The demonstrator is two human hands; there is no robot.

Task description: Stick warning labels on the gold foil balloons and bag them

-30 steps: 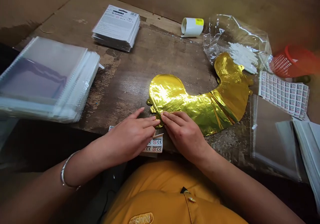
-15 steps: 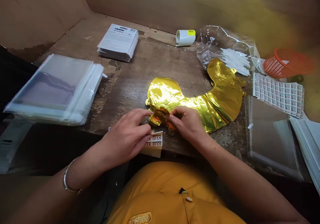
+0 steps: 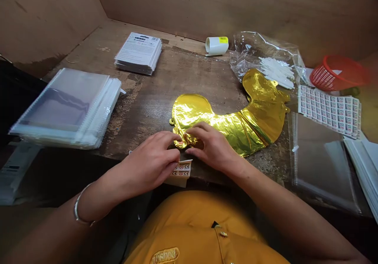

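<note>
The person's right hand [image 3: 211,148] is half curled, thumb and fingertips a little apart around crumpled gold foil; whether they grip it cannot be told. The left hand [image 3: 156,157] is bent loosely, its forefinger reaching the same crumpled end, and its grip cannot be told either. That foil is the near left end of a curved gold foil balloon [image 3: 227,128], which lies flat on the worn wooden table [image 3: 136,114] and stretches away to the right. Just below the left fingers, a sheet of CE-mark stickers [image 3: 184,169] sits at the table's edge. A bangle [image 3: 76,207] circles the left wrist. Farther left lies a stack of clear plastic sleeves [image 3: 71,102], with a stack of printed cards [image 3: 140,49] beyond it. Behind the balloon stands a white paper roll [image 3: 217,47]; near its far right end are white sticks [image 3: 276,72] and a clear plastic bag [image 3: 265,43]. At the right are a red basket [image 3: 333,73], a printed sticker sheet [image 3: 330,110] and a clear sleeve [image 3: 321,157].
</note>
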